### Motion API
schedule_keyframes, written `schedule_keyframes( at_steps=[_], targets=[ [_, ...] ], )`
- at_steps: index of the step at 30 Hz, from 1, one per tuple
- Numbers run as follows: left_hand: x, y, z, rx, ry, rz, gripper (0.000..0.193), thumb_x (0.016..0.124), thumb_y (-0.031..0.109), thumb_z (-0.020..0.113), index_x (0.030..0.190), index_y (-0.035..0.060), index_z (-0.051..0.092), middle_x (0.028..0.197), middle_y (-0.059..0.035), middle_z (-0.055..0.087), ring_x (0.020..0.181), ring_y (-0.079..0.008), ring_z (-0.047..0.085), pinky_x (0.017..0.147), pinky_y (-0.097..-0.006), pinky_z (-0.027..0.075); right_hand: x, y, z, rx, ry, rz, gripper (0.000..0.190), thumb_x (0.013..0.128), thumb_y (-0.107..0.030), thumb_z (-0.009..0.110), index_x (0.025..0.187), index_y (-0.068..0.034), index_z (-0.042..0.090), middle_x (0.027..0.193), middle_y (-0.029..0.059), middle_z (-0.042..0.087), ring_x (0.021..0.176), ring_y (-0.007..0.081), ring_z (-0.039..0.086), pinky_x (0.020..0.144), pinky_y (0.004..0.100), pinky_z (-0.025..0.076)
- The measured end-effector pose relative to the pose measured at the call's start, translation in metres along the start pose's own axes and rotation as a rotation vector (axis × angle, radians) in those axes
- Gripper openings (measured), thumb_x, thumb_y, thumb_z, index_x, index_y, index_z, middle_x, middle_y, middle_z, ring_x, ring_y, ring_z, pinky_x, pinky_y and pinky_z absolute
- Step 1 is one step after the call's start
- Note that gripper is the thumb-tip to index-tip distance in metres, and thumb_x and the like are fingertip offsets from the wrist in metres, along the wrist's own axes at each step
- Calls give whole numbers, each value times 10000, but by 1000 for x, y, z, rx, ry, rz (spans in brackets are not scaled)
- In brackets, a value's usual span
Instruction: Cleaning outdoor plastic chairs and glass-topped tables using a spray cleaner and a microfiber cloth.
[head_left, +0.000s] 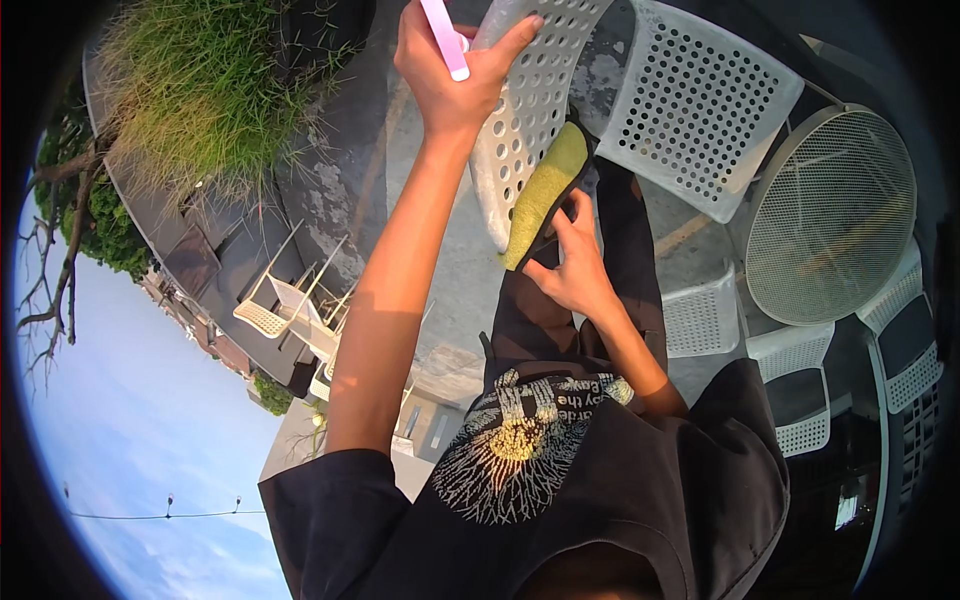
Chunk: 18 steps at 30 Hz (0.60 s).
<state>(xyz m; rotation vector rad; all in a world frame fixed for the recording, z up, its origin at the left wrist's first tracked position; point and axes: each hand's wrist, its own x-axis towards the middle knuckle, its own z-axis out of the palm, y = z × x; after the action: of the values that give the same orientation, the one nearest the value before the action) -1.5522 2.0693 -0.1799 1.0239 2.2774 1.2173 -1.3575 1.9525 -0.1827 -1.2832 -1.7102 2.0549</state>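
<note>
My left hand (456, 82) grips a slim pink and white handle-like piece (448, 41), whose upper end is cut off by the top of the picture. Its thumb lies over the edge of a white perforated plastic chair (491, 169); whether it touches is unclear. Lower and to the right, my right hand (581, 262) holds a long green fabric pad (550, 191) by its black edging, thumb and fingers spread along it. The pad slants in front of the chair, above my dark trousers (532, 307).
Another white perforated chair (701, 112) stands close on the right, beside a round mesh-topped table (832, 217). More white chairs (795, 390) stand lower right. A grassy plant (202, 97) and dark ledge (330, 195) border the left, with stacked chairs (300, 307) nearby.
</note>
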Motion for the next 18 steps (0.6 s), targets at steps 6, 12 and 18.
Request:
schedule_keyframes(
  at_steps=[6, 12, 18],
  targets=[
    [1, -1, 2, -69, 13, 16, 590, 602, 226, 867, 1052, 22, 542, 712, 11, 516, 611, -82, 477, 536, -243, 407, -23, 39, 29, -106, 195, -270, 544, 670, 2, 695, 1185, 3, 518, 1254, 265, 408, 1171, 392, 442, 942, 419, 414],
    [1, -5, 0, -53, 16, 39, 588, 609, 225, 863, 1055, 17, 542, 719, 7, 523, 613, -85, 478, 537, -243, 407, -17, 27, 9, 71, 95, -48, 436, 682, 75, 619, 1112, 44, 552, 1233, 273, 464, 1200, 403, 434, 989, 413, 384],
    [2, 2, -1, -43, 5, 64, 583, 614, 228, 860, 1054, 17, 542, 709, 3, 521, 608, -91, 482, 536, -245, 408, -21, 16, 25, -107, 78, -227, 408, 700, 20, 612, 1103, 51, 551, 1293, 236, 441, 1241, 413, 388, 1066, 548, 225]
  ],
)
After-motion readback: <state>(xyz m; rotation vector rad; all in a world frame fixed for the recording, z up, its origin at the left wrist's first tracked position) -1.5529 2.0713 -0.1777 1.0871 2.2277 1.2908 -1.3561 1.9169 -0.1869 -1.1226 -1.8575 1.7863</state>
